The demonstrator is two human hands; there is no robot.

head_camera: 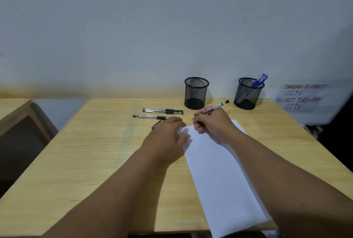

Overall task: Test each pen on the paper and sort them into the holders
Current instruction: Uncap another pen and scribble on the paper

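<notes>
Nearest, the paper [219, 170] runs off the table [95, 161] edge, its far corner hidden under the left hand [168, 134], which lies flat with loose fingers. Just beyond, the right hand [212, 121] pinches a pen [217, 106], its tip off the paper's far edge; further off lie two pens [162, 111] and two holders [196, 93].

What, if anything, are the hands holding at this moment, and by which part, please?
The right hand pinches a black pen low on its barrel, near the tip. The left hand holds nothing, resting on the paper.

We see open wooden desk [80, 161] left of the left forearm, free for passage. Toward the two mesh holders [196, 93] [248, 94], two capped pens [163, 111] [150, 117] and a loose cap [156, 124] lie in the way, while bare desk separates the holders.
</notes>
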